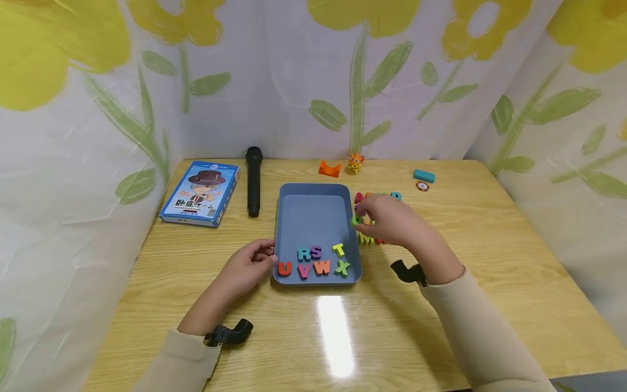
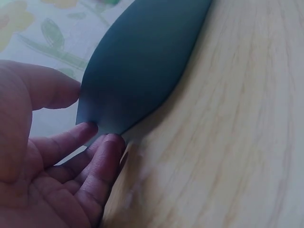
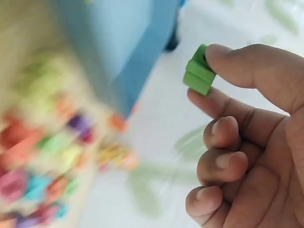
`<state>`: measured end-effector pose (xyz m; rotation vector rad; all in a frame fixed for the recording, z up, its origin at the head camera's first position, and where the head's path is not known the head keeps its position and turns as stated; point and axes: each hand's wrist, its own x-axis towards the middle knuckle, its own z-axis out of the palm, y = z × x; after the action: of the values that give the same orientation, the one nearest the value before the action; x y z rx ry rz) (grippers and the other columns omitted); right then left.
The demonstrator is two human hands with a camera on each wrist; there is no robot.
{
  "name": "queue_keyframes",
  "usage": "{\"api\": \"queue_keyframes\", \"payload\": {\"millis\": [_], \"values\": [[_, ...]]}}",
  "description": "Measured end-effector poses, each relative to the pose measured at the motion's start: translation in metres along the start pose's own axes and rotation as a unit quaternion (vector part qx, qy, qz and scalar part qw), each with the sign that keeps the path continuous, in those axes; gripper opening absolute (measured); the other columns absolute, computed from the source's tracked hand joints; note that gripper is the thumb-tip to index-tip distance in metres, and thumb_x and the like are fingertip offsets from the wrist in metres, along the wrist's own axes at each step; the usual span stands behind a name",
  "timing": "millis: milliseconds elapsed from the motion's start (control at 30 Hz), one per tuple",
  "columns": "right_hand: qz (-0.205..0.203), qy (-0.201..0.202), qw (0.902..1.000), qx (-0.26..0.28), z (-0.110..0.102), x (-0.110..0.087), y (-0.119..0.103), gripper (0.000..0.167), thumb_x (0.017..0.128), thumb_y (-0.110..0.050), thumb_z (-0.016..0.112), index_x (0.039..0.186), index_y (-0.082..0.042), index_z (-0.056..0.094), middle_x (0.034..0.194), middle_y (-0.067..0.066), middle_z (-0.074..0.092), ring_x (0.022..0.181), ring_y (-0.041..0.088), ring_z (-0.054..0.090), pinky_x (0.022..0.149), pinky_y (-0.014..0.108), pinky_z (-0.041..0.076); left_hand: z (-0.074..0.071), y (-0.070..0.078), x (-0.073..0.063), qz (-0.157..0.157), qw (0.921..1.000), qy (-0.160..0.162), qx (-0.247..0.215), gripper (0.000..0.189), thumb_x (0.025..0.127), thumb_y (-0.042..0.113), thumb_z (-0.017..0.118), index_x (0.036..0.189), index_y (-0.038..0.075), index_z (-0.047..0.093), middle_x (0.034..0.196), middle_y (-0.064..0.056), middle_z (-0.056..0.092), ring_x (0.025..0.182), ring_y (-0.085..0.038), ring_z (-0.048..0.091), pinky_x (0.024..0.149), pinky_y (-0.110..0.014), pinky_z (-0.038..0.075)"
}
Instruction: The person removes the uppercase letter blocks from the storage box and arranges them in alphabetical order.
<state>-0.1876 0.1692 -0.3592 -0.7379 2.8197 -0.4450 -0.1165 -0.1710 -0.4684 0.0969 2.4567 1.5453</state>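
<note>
My right hand (image 1: 392,220) pinches a small green letter block (image 3: 198,71) between thumb and index finger, beside the tray's right rim; which letter it is I cannot tell. Its other fingers are curled in the right wrist view. The blue-grey tray (image 1: 313,218) holds colourful letters near its front, including a red U (image 1: 284,269), a teal R (image 1: 304,254), a yellow T (image 1: 339,250) and a green X (image 1: 342,268). At the tray's left side, my left hand (image 1: 250,267) holds its edge, thumb at the rim and fingertips against the outer wall (image 2: 137,61).
More loose letters, among them a blue D (image 1: 396,196) and a yellow M (image 1: 365,238), lie right of the tray, partly behind my right hand. Farther back are a boxed game (image 1: 201,193), a black microphone (image 1: 253,179), an orange piece (image 1: 330,169), a figurine (image 1: 355,163) and a teal block (image 1: 424,176).
</note>
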Motion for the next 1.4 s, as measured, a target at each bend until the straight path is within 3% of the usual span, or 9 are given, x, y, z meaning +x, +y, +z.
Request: {"api": "queue_keyframes", "payload": {"millis": [167,367,633,900,1000,1133,1400], "values": [[0.049,-0.025,0.9984,0.009,0.029,-0.023,0.032,0.016,0.098,-0.020,0.081,0.106,-0.007,0.078,0.097,0.004,0.073,0.087,0.021,0.064,0.083,0.043,0.058,-0.001,0.000,-0.001,-0.011,0.9998,-0.002,0.014,0.051,0.110,0.025,0.066,0.156,0.004,0.056,0.142,-0.017,0.066,0.126,-0.030,0.063,0.107,-0.044,0.053],[0.082,-0.047,0.9954,0.012,0.054,-0.032,0.037,0.025,0.098,-0.023,0.083,0.115,-0.006,0.079,0.109,0.006,0.077,0.096,0.020,0.068,0.095,0.045,0.061,0.000,0.004,-0.001,-0.008,0.9998,-0.010,0.016,0.052,0.110,0.024,0.065,0.156,0.002,0.055,0.144,-0.019,0.065,0.128,-0.032,0.062,0.108,-0.046,0.053],[0.099,-0.041,0.9943,0.001,0.062,-0.029,0.035,0.026,0.097,-0.024,0.082,0.115,-0.005,0.080,0.113,0.008,0.078,0.097,0.022,0.069,0.092,0.046,0.062,0.001,0.003,-0.001,-0.006,0.9999,-0.011,0.009,0.052,0.110,0.024,0.065,0.156,0.001,0.055,0.142,-0.019,0.065,0.126,-0.031,0.064,0.108,-0.046,0.053],[0.098,-0.026,0.9948,-0.002,0.057,-0.032,0.035,0.030,0.098,-0.028,0.083,0.118,-0.005,0.080,0.116,0.009,0.079,0.106,0.027,0.073,0.095,0.050,0.062,0.000,0.000,0.002,-0.009,0.9998,-0.011,0.013,0.052,0.110,0.024,0.065,0.156,0.003,0.055,0.142,-0.018,0.066,0.126,-0.031,0.064,0.107,-0.044,0.053],[0.089,-0.008,0.9959,-0.015,0.044,-0.031,0.026,0.033,0.098,-0.030,0.083,0.120,-0.005,0.080,0.118,0.010,0.079,0.107,0.029,0.074,0.094,0.051,0.062,0.000,0.000,0.002,-0.007,0.9998,-0.010,0.013,0.052,0.110,0.024,0.065,0.156,0.003,0.055,0.142,-0.018,0.066,0.126,-0.031,0.064,0.106,-0.042,0.054],[0.051,0.007,0.9981,-0.034,0.025,-0.019,-0.001,0.036,0.099,-0.030,0.083,0.123,-0.004,0.078,0.119,0.011,0.079,0.105,0.028,0.073,0.093,0.047,0.062,-0.001,0.000,0.001,-0.006,0.9999,-0.006,0.011,0.051,0.110,0.023,0.065,0.156,0.002,0.055,0.141,-0.019,0.066,0.125,-0.031,0.064,0.106,-0.044,0.054],[-0.045,-0.042,0.9961,-0.063,0.027,0.031,-0.063,0.033,0.102,-0.033,0.080,0.126,-0.010,0.078,0.125,0.008,0.075,0.106,0.022,0.070,0.093,0.043,0.061,-0.001,-0.001,0.002,0.004,0.9999,-0.006,0.011,0.051,0.110,0.022,0.066,0.155,0.001,0.056,0.140,-0.019,0.067,0.124,-0.031,0.065,0.107,-0.045,0.054]]}}
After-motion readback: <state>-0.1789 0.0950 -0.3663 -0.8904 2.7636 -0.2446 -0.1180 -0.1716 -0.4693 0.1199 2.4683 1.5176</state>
